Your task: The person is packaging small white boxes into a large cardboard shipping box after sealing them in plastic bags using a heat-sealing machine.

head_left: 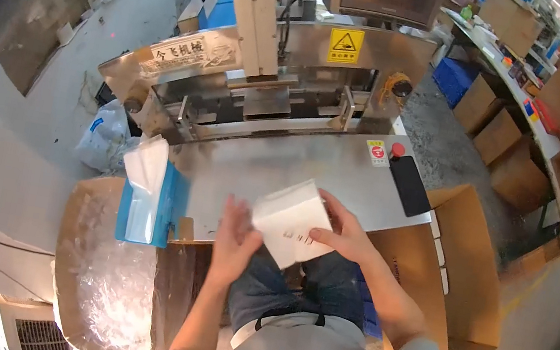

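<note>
My right hand point(346, 233) grips a small white box point(292, 226) by its right side, thumb on the printed face and fingers behind it. The box is tilted, held above the front edge of the steel table point(245, 161), over my lap. Just left of the box is my left hand point(235, 242), fingers stretched out and blurred by motion. Its thumb is close to the box's left edge; whether they touch I cannot tell. Beyond the table stands a metal machine point(270, 102) with a flat plate and brackets in its opening.
A blue holder point(172, 205) with white sheets point(145, 185) sits at the table's left edge. Below it is a carton lined with clear plastic point(116, 296). On the right are a red button point(397, 150), a black device point(409, 186) and an open cardboard box point(475, 277) holding white boxes.
</note>
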Tool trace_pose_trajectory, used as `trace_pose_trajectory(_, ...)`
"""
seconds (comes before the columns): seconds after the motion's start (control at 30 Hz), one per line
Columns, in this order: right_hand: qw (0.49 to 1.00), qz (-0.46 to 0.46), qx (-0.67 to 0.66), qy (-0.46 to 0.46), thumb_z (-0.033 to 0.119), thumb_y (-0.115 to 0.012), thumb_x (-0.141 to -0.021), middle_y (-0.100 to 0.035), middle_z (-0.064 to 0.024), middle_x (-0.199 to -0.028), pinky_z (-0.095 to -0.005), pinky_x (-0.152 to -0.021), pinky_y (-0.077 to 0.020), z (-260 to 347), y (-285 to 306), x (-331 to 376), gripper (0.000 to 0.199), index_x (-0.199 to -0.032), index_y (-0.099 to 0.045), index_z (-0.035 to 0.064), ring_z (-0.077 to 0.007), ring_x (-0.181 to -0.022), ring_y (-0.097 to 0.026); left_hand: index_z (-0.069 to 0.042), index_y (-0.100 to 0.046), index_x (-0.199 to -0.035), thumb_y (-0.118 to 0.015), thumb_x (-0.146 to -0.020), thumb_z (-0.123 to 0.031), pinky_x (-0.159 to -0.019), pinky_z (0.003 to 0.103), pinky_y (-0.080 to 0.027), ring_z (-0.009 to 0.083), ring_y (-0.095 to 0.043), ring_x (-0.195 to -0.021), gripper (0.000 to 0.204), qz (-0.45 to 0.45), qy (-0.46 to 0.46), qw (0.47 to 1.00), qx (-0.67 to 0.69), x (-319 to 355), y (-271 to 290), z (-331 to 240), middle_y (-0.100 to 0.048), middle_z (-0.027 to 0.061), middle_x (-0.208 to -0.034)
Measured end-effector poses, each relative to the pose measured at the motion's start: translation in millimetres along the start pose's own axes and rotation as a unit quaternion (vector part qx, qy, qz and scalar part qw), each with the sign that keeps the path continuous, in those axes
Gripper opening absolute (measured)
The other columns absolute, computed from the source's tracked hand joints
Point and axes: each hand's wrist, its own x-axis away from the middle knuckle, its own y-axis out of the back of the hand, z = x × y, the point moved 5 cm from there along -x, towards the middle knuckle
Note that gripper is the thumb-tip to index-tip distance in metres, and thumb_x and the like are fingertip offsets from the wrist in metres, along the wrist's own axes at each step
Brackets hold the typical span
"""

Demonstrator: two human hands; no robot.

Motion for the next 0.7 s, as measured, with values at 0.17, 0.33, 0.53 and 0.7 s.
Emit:
trace_pose_trajectory(0.17, 0.997, -0.048, -0.023, -0.059, 0.014, -0.080, -0.083, -0.050, -0.0131, -0.142, -0.0364, -0.111, -0.0379, 1.4, 22.2, 33.1, 0.086, -0.153, -0.032, 0.0008, -0.0211, -0.131, -0.049, 0.000, -0.033, -0.152, -0.074, -0.091, -0.018, -0.103, 0.033, -0.043, 0.0227, -0.052, -0.122, 0.076, 0.042, 0.075, 0.996, -0.034, -12.1, -60.3, 10.0, -0.051, 0.0168, -0.138)
trace_pose_trajectory(0.33, 0.964, -0.173, -0.199, 0.025, 0.032, -0.081, -0.083, -0.050, -0.0157, -0.144, -0.0380, -0.113, -0.0372, -33.8, 50.0, 63.5, 0.099, -0.157, -0.022, 0.0013, -0.0238, -0.134, -0.048, 0.002, -0.036, -0.150, -0.068, -0.096, -0.025, -0.109, 0.034, -0.037, 0.0234, -0.049, -0.126, 0.068, 0.013, 0.083, 0.996, 0.038, -21.5, -80.8, 34.9, -0.049, 0.0167, -0.141)
trace_pose_trajectory(0.53, 0.933, -0.299, -0.201, 0.017, 0.016, -0.081, -0.084, -0.061, -0.0101, -0.128, -0.0339, -0.103, -0.0453, 3.9, 71.4, 91.6, 0.078, -0.147, -0.038, -0.0022, -0.0172, -0.118, -0.056, -0.005, -0.025, -0.157, -0.063, -0.100, -0.026, -0.114, 0.038, -0.031, 0.0280, -0.042, -0.136, 0.072, 0.164, 0.153, 0.974, 0.029, -19.9, -146.4, 18.2, -0.039, 0.0202, -0.153)
trace_pose_trajectory(0.7, 0.888, -0.454, -0.067, 0.031, 0.026, -0.084, -0.080, -0.069, -0.0108, -0.111, -0.0353, -0.089, -0.0534, 35.1, 168.3, 175.1, 0.062, -0.128, -0.054, -0.0001, -0.0181, -0.100, -0.065, 0.000, -0.032, -0.152, -0.061, -0.100, -0.032, -0.116, 0.042, -0.030, 0.0326, -0.039, -0.141, 0.068, 0.232, -0.080, 0.900, -0.362, -45.8, -160.8, 26.7, -0.040, 0.0221, -0.153)
